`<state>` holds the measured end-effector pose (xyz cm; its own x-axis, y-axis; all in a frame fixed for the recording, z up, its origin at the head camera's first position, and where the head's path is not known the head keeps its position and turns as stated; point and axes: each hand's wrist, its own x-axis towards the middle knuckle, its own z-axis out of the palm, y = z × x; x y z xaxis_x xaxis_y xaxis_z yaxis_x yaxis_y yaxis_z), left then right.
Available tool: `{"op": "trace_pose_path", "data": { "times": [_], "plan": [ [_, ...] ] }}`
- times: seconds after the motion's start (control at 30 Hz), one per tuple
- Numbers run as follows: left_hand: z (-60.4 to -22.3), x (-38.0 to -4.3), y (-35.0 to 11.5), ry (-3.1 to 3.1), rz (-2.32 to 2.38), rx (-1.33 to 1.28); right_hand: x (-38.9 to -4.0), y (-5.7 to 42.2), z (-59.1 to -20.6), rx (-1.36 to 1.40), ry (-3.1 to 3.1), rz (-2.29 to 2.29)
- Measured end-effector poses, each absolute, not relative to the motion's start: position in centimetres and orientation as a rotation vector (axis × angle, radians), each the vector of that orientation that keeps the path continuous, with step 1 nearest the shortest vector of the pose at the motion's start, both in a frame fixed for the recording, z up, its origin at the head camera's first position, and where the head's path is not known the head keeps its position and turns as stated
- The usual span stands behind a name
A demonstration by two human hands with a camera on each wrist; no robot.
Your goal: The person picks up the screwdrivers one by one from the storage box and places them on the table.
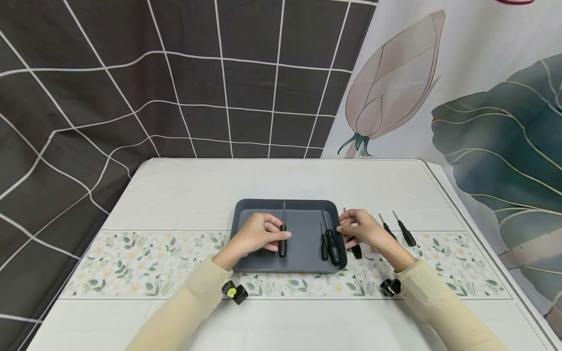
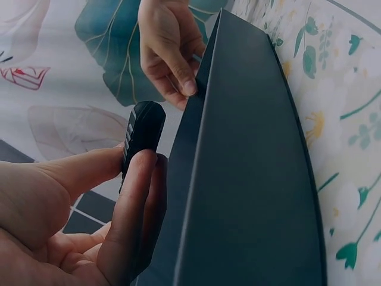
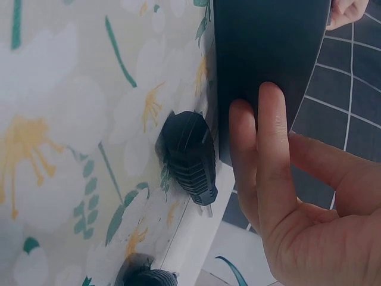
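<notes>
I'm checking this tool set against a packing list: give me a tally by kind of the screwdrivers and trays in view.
Black-handled screwdrivers: 6 (1 in the left hand, 2 in the tray, 3 on the tablecloth)
Grey tray: 1
Total: 7

Left grip (image 1: 260, 232) pinches a black screwdriver (image 1: 283, 249) over the gray tray (image 1: 304, 243) — right grip (image 1: 359, 227) at its right rim (image 1: 344, 262).

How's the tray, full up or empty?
Neither: two black screwdrivers lie along the right side of the tray, whose grey middle shows bare.
</notes>
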<state>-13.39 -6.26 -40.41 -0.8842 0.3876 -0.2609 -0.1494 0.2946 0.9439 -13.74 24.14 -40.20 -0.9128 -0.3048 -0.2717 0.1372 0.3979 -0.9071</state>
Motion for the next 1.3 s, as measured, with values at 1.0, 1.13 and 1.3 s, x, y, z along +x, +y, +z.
{"op": "trace_pose_path", "data": {
  "times": [1.0,1.13,1.3],
  "plan": [
    [-39.8,-13.5,-8.7,2.169,1.611,0.196,-14.0,24.3,-40.5,-0.128,2.236,-1.533],
    [-39.8,-13.4,-9.1,2.183,1.609,0.193,-14.0,24.3,-40.5,-0.12,2.232,-1.532],
    [-39.9,-13.6,-9.7,2.206,1.606,0.188,-14.0,24.3,-40.5,-0.114,2.227,-1.532]
  ]
}}
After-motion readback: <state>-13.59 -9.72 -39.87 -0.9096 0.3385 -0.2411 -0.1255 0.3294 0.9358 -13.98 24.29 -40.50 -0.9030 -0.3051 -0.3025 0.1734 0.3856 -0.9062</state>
